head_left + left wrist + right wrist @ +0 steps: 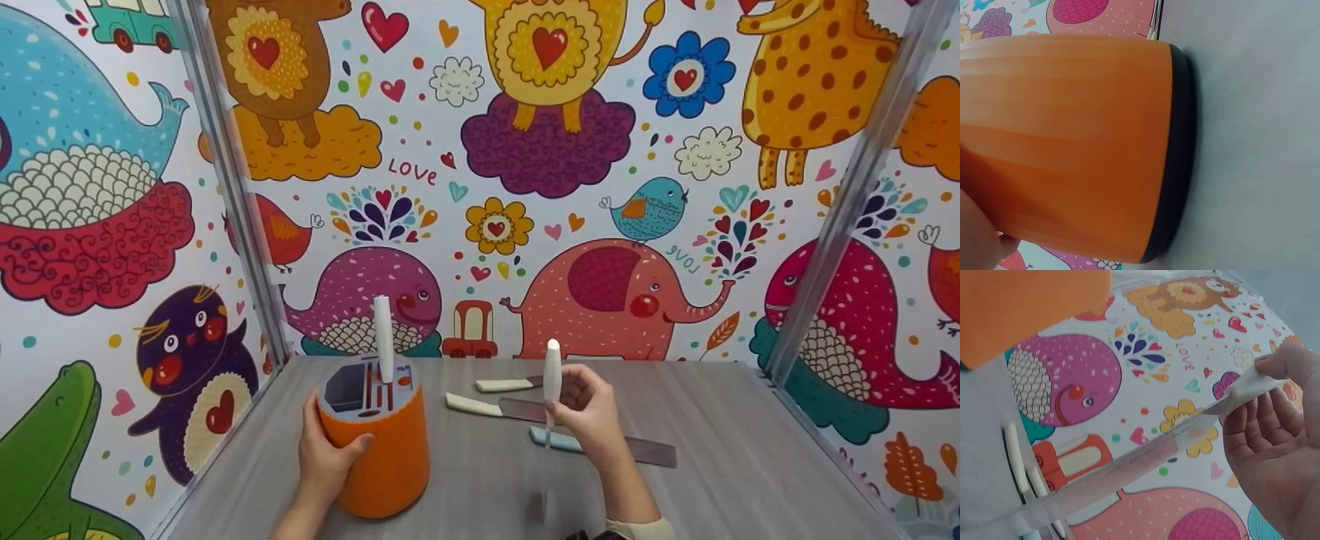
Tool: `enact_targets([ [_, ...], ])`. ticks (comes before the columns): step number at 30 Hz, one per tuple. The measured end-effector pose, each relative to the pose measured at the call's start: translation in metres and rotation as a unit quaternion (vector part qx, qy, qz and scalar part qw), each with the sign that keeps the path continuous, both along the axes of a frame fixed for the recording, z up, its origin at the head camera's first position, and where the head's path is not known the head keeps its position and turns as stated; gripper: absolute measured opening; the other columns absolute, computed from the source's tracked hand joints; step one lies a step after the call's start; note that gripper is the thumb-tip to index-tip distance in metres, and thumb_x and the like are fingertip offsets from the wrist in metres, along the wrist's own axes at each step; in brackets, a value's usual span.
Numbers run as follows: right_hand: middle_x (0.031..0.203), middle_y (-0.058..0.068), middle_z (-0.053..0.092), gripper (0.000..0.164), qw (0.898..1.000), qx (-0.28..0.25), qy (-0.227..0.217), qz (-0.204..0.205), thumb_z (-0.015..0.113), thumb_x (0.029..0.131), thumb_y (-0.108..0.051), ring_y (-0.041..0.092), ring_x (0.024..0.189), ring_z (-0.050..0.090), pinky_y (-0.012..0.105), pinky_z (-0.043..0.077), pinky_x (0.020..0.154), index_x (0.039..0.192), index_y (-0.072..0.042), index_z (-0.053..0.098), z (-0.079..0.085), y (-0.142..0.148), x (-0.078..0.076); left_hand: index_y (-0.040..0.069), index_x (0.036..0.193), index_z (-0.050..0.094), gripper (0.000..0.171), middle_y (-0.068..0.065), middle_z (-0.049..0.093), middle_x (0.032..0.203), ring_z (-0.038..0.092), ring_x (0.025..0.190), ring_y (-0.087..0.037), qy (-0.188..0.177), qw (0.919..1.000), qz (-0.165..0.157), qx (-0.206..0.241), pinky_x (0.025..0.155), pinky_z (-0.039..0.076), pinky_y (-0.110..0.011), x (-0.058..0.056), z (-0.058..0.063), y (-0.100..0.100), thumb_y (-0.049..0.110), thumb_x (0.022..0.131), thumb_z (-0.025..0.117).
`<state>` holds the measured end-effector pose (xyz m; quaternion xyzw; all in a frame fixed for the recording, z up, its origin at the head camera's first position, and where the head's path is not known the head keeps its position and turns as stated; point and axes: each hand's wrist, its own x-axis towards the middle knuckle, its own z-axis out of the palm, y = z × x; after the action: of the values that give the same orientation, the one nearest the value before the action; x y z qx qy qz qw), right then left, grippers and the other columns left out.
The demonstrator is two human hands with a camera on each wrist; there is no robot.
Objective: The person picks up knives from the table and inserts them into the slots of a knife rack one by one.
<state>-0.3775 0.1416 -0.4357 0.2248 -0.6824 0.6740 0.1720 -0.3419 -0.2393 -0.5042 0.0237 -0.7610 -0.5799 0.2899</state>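
Observation:
An orange knife block with a grey slotted top stands upright on the table. My left hand grips it from the left side, thumb across its front. One white-handled knife sticks up from a slot in it. To the right of the block, my right hand holds another knife by its white handle. Its long shiny blade points down toward the table, and the right wrist view shows the thumb and fingers around the handle. The block's black base shows in the left wrist view.
Behind and beside my right hand lie two cream-handled knives, a shorter one and a larger one. A cleaver-like knife with a pale blue handle lies nearer me. Cartoon-printed walls enclose the grey table.

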Motion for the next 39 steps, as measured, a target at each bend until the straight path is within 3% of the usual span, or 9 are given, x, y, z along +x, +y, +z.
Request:
enact_targets([
  [6, 0.096, 0.012, 0.068, 0.033, 0.998, -0.032, 0.016, 0.047, 0.072, 0.079, 0.011, 0.015, 0.081, 0.064, 0.027, 0.058, 0.073, 0.109, 0.005, 0.061, 0.003, -0.014, 0.008, 0.021, 0.155, 0.021, 0.097, -0.006, 0.04, 0.153, 0.047, 0.128, -0.017, 0.021, 0.9996, -0.008, 0.017, 0.1, 0.037, -0.005, 0.003, 0.007, 0.0, 0.021, 0.081, 0.082],
  [10, 0.097, 0.009, 0.069, 0.033, 0.997, -0.036, 0.016, 0.062, 0.073, 0.081, 0.006, 0.016, 0.082, 0.065, 0.028, 0.059, 0.075, 0.111, 0.004, 0.06, 0.004, -0.027, 0.015, 0.013, 0.153, 0.028, 0.091, -0.009, 0.039, 0.155, 0.043, 0.136, -0.025, 0.072, 0.9958, 0.054, -0.018, 0.106, 0.031, -0.006, 0.009, 0.018, 0.006, 0.02, 0.079, 0.082],
  [15, 0.097, 0.012, 0.068, 0.034, 0.997, -0.037, 0.015, 0.069, 0.076, 0.081, 0.003, 0.017, 0.082, 0.065, 0.028, 0.059, 0.073, 0.11, 0.003, 0.061, 0.004, -0.045, 0.023, 0.005, 0.144, 0.044, 0.076, -0.013, 0.052, 0.144, 0.046, 0.131, -0.02, 0.187, 0.9647, 0.164, -0.086, 0.108, 0.028, -0.005, 0.016, 0.032, 0.011, 0.011, 0.077, 0.078],
  [19, 0.098, 0.016, 0.067, 0.033, 0.997, -0.033, 0.011, 0.072, 0.077, 0.08, 0.001, 0.018, 0.082, 0.065, 0.029, 0.059, 0.072, 0.109, 0.0, 0.062, 0.004, -0.057, 0.029, 0.0, 0.136, 0.052, 0.065, -0.017, 0.058, 0.13, 0.05, 0.122, -0.01, 0.282, 0.9354, 0.182, -0.11, 0.11, 0.035, -0.01, 0.028, 0.047, 0.023, 0.002, 0.074, 0.073],
  [21, 0.1, 0.017, 0.067, 0.034, 0.997, -0.026, 0.007, 0.074, 0.077, 0.08, 0.0, 0.019, 0.083, 0.065, 0.029, 0.059, 0.074, 0.11, 0.0, 0.062, 0.003, -0.063, 0.032, -0.003, 0.132, 0.053, 0.06, -0.018, 0.058, 0.126, 0.052, 0.119, -0.007, 0.305, 0.9308, 0.166, -0.114, 0.108, 0.039, -0.011, 0.038, 0.053, 0.037, -0.003, 0.074, 0.072],
  [25, 0.104, 0.018, 0.066, 0.036, 0.995, -0.016, -0.013, 0.093, 0.077, 0.08, -0.001, 0.021, 0.088, 0.067, 0.032, 0.06, 0.08, 0.112, 0.0, 0.062, 0.002, -0.074, 0.038, -0.001, 0.13, 0.051, 0.053, -0.009, 0.056, 0.123, 0.056, 0.113, -0.01, 0.255, 0.9602, 0.083, -0.079, 0.099, 0.046, -0.011, 0.06, 0.061, 0.072, -0.01, 0.081, 0.07],
  [29, 0.105, 0.018, 0.066, 0.036, 0.993, -0.005, -0.023, 0.119, 0.077, 0.078, 0.001, 0.021, 0.09, 0.067, 0.033, 0.06, 0.082, 0.111, 0.002, 0.061, -0.001, -0.084, 0.045, 0.007, 0.133, 0.048, 0.049, -0.003, 0.056, 0.123, 0.059, 0.113, -0.016, 0.145, 0.9888, -0.035, -0.006, 0.095, 0.052, -0.017, 0.075, 0.067, 0.1, -0.003, 0.089, 0.068],
  [32, 0.103, 0.019, 0.066, 0.035, 0.991, 0.002, -0.015, 0.134, 0.076, 0.077, 0.002, 0.021, 0.088, 0.067, 0.033, 0.06, 0.081, 0.109, 0.002, 0.061, -0.003, -0.091, 0.05, 0.009, 0.135, 0.047, 0.047, -0.005, 0.057, 0.123, 0.06, 0.114, -0.019, 0.091, 0.9912, -0.092, 0.027, 0.096, 0.053, -0.021, 0.08, 0.068, 0.109, 0.003, 0.092, 0.067],
  [39, 0.102, 0.014, 0.068, 0.03, 0.989, 0.026, 0.033, 0.142, 0.076, 0.082, -0.005, 0.015, 0.085, 0.067, 0.033, 0.06, 0.078, 0.109, -0.006, 0.064, -0.011, -0.109, 0.061, 0.01, 0.14, 0.044, 0.051, -0.008, 0.055, 0.127, 0.057, 0.117, -0.02, 0.003, 0.9868, -0.157, 0.038, 0.098, 0.051, -0.023, 0.081, 0.062, 0.119, 0.019, 0.095, 0.066],
])
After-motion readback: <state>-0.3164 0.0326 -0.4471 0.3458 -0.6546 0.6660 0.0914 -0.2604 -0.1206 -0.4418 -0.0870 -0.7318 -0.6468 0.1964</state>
